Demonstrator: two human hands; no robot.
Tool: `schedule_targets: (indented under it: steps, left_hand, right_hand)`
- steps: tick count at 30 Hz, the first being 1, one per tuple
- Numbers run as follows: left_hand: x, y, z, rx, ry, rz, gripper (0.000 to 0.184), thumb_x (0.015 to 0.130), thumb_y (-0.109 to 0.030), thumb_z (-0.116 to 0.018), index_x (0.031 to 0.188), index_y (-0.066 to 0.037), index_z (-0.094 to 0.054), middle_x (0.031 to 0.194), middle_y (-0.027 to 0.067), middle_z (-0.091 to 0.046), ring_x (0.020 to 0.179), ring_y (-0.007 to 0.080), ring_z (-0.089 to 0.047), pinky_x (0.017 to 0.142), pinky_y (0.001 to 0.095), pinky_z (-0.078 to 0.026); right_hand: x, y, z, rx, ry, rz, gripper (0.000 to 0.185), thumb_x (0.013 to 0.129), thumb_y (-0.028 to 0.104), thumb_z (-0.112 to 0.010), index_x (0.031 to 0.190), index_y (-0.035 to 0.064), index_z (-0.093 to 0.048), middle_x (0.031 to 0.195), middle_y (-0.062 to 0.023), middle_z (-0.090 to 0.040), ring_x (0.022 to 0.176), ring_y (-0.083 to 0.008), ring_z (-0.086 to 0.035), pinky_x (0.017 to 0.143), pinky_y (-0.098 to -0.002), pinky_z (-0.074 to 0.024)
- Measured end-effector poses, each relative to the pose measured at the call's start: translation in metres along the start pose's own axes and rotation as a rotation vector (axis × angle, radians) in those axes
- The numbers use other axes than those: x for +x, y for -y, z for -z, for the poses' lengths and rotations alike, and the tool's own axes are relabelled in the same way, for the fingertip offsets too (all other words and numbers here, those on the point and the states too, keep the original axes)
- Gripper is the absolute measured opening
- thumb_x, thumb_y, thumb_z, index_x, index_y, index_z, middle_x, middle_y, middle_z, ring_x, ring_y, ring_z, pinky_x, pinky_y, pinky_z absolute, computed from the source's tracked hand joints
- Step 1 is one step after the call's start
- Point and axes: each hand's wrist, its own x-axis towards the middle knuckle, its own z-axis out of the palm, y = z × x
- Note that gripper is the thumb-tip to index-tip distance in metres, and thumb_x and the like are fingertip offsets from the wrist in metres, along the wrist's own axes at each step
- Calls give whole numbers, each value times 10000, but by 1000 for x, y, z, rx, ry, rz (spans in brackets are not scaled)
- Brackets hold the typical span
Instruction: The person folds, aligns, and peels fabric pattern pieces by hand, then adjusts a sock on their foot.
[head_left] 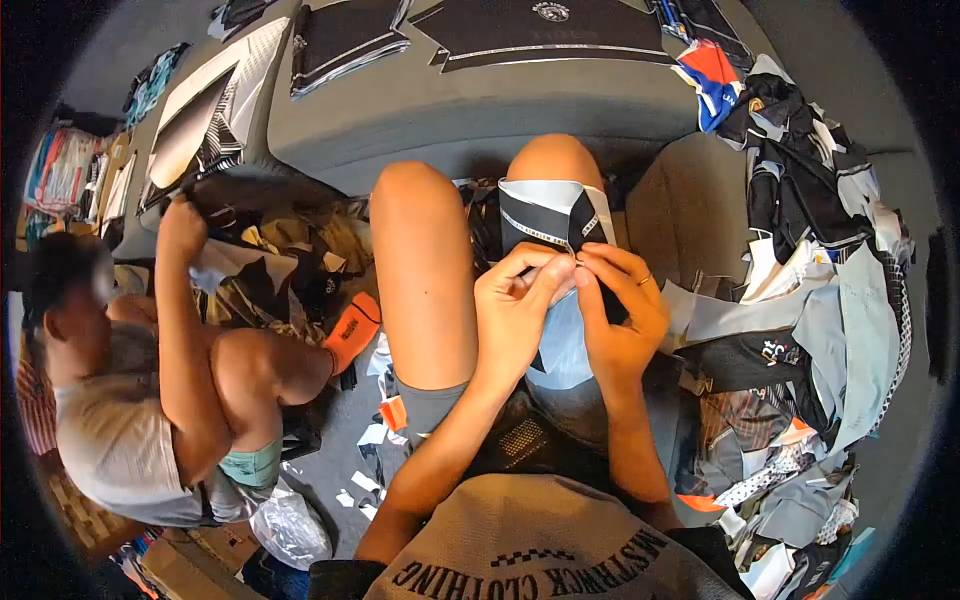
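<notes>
A black and pale grey fabric piece (538, 218) with a lettered band lies over my right knee. Its near end runs to the fingertips of both my hands. My left hand (514, 302) is closed, thumb and index finger pinching the fabric at its edge. Right beside it, my right hand (626, 305) pinches the same spot, with a ring on one finger. The fingertips of the two hands nearly touch, and whatever small detail sits between them is hidden. Below the hands a light blue-grey cloth part (566, 352) hangs over my lap; I cannot tell whether it joins the piece above.
A person (120, 420) sits at the left, one arm raised. Dark folded panels (545, 35) lie on the grey sofa (440, 110) ahead. Piled garment pieces (800, 180) and scraps (770, 450) cover the right side. A clear plastic bag (290, 525) and scraps lie on the floor.
</notes>
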Motion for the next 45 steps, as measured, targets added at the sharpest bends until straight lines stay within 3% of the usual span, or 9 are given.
schedule_targets:
  steps: [3, 14, 24, 29, 33, 35, 36, 38, 45]
  left_hand:
    - [0, 3, -2, 14, 4, -44, 64, 861, -12, -608, 866, 51, -623, 858, 54, -619, 760, 96, -582, 742, 218, -528]
    - [-1, 13, -7, 22, -2, -82, 90, 864, -9, -601, 903, 63, -636, 870, 52, -618, 757, 90, -575, 698, 194, -507]
    - [-6, 10, -14, 74, 31, -206, 91, 854, 1, -607, 899, 73, -640, 888, 66, -629, 735, 92, -573, 659, 186, -493]
    - [-5, 12, -10, 86, 9, -132, 93, 854, -6, -612, 902, 68, -640, 861, 66, -631, 720, 99, -580, 687, 194, -514]
    - [-4, 17, -7, 41, -68, -115, 98, 861, -24, -611, 901, 60, -642, 838, 63, -631, 716, 104, -590, 709, 209, -532]
    - [-2, 20, -5, 17, -72, -102, 99, 863, -28, -610, 900, 58, -643, 837, 62, -631, 718, 105, -593, 709, 210, -533]
    - [-2, 21, -3, -7, -82, -91, 100, 865, -32, -609, 898, 57, -643, 836, 61, -630, 721, 107, -595, 710, 211, -534]
    - [0, 21, -3, -54, -95, -70, 103, 869, -39, -606, 895, 54, -644, 834, 58, -629, 726, 109, -599, 710, 214, -537]
    - [1, 19, -5, -34, -71, -100, 114, 873, -48, -606, 893, 58, -643, 854, 60, -623, 736, 114, -603, 721, 215, -538]
  right_hand:
    - [0, 1, 2, -19, 28, -7, 188, 746, -54, -638, 930, -25, -666, 993, -109, -648, 875, -198, -600, 799, -274, -467]
    - [-3, 0, 2, -58, -29, 34, 250, 722, -50, -651, 968, -6, -675, 1069, -96, -639, 892, -218, -581, 778, -294, -477]
    - [-7, 5, 5, -265, -3, 115, 315, 755, -23, -603, 1060, 32, -660, 1269, -154, -522, 1053, -278, -540, 899, -347, -438]
    - [-9, 8, 7, -293, -49, 133, 344, 763, -2, -617, 1099, 59, -658, 1304, -142, -502, 1143, -245, -485, 977, -362, -347]
    - [-2, -5, 18, -100, -18, -52, 314, 818, 50, -585, 1128, 42, -632, 1252, -130, -544, 1117, -227, -508, 960, -338, -364]
    - [15, -25, 32, 191, -52, -437, 293, 877, 143, -566, 1140, 21, -608, 1177, -107, -586, 1066, -200, -535, 943, -308, -379]
    - [22, -50, 38, 192, -57, -437, 293, 877, 143, -566, 1140, 21, -608, 1177, -107, -586, 1066, -200, -535, 943, -308, -379]
    - [25, -109, 42, 398, 129, -698, 299, 881, 195, -595, 1091, -16, -622, 989, -74, -632, 852, -133, -567, 788, -228, -428]
    - [26, -123, 42, 704, 152, -871, 293, 873, 224, -615, 1043, -14, -634, 885, -38, -628, 762, -117, -545, 718, -202, -420]
